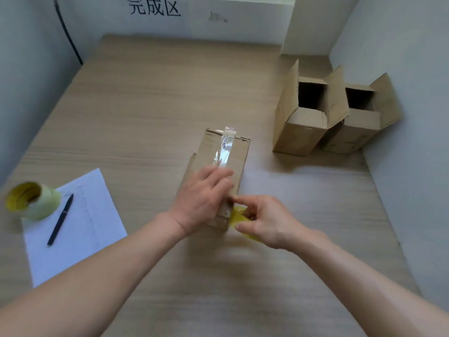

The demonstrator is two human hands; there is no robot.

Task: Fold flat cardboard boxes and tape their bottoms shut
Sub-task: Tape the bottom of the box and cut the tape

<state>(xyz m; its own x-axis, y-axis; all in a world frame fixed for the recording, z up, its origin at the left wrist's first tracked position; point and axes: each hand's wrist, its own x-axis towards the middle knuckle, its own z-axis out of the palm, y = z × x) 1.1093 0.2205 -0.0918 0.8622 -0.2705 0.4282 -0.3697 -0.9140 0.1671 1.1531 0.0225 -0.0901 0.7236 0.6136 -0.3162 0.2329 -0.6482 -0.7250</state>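
The cardboard box (pixel 218 166) lies in the middle of the wooden worktop (pixel 145 105), its taped bottom facing up, with a shiny strip of clear tape (pixel 224 149) running along the seam from the far edge toward the person. At the near end of the box, the right hand (pixel 264 220) pinches a yellowish piece of tape (pixel 237 216) against the box's near right corner, thumb and curled fingers closed on it. The left hand (pixel 204 203) lies flat on top of the box, its straight fingers pressing down over the near part of the tape strip.

To the left, near the worktop edge, a roll of tape (pixel 32 200) with a yellow core sits partly on a white sheet of paper (pixel 77 229), and a dark pen (pixel 60 218) rests on that sheet just beside the roll.

Farther back on the right, two folded boxes (pixel 335 117) stand side by side, touching, top flaps open, close to the wall. On the far wall hangs a sign (pixel 154 6) with dark printed characters.
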